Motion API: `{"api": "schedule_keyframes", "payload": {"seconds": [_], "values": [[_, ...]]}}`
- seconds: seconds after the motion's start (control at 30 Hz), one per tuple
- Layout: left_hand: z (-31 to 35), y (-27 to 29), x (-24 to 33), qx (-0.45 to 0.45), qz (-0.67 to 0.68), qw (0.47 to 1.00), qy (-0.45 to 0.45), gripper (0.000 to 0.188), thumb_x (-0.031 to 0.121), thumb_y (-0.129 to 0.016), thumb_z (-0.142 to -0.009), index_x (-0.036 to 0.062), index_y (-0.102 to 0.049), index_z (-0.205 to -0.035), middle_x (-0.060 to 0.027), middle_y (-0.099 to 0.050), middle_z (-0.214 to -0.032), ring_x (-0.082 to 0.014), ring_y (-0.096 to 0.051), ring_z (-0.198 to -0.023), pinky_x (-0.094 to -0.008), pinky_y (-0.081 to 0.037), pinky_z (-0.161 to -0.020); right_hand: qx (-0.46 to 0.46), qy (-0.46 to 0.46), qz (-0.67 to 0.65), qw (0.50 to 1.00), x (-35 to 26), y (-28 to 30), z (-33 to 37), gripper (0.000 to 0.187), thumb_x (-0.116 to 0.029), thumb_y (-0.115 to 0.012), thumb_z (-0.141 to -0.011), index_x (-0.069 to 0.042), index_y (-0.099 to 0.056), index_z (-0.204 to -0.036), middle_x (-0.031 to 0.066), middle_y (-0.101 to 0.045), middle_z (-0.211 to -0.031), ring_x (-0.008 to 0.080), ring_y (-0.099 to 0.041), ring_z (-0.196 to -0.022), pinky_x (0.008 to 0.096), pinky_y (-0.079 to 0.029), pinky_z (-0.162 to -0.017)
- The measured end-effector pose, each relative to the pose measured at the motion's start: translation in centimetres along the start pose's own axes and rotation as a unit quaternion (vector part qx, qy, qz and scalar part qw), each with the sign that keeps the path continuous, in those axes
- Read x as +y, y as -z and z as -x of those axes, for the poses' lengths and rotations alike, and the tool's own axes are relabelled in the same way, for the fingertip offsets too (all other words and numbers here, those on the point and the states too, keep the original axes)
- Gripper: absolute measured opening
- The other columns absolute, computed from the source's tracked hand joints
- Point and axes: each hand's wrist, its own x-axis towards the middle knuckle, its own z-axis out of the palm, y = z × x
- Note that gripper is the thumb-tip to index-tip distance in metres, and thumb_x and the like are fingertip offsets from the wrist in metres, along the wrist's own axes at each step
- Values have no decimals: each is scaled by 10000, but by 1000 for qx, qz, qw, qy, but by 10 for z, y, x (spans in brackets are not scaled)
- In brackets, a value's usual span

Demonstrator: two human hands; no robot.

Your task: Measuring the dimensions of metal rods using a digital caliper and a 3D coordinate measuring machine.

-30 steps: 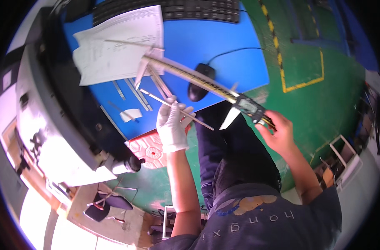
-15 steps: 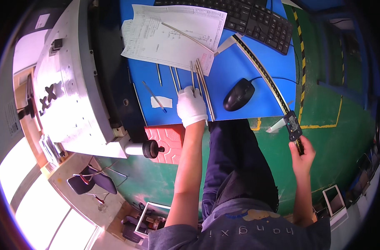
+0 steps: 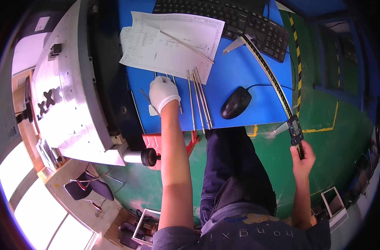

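Note:
My left hand (image 3: 163, 93), in a white glove, lies over the thin metal rods on the blue tabletop, its fingers curled down and partly hidden. Rod ends stick out beyond the fingers, and one shows beside the wrist; what the fingertips grip is hidden. Several more metal rods (image 3: 191, 102) lie side by side to the right of this hand. My bare right hand (image 3: 303, 161) is closed around the end of a long digital caliper (image 3: 295, 130), below its display. The caliper's beam slants up to the far left, with its end jaw (image 3: 234, 44) over the table near the keyboard.
Drawing sheets (image 3: 173, 43) with one thin rod (image 3: 186, 46) across them lie at the back. A black keyboard (image 3: 256, 29) and mouse (image 3: 236, 102) are on the blue table (image 3: 223, 118). At the left stands a machine (image 3: 69, 91) with a black knob (image 3: 149, 157).
My left hand has moved left from the right-hand rods to the rods near the pen. Those right-hand rods now lie uncovered. The caliper's far end has swung slightly right, still in my right hand.

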Motion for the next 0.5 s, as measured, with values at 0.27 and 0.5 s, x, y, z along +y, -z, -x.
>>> {"api": "schedule_keyframes", "payload": {"seconds": [0.27,0.5], "values": [[-19,-1,10,-66,-88,994,25,238,170,-512,-714,-19,-578,-842,-223,-567,-928,-340,-554,-884,-389,-436,-770,-40,-32,28,998,-2,3,5,242,-31,-607,-737,51,-516,-946,-33,-479,-699,17,-382,-584,157,-321,-498],[9,15,-2,-77,-75,993,54,259,102,-471,-704,-32,-472,-926,-210,-568,-854,-285,-589,-813,-355,-472,-716,-21,-27,-4,999,-1,-1,6,250,-39,-628,-708,55,-528,-916,-26,-485,-654,19,-369,-533,165,-299,-447]]}}
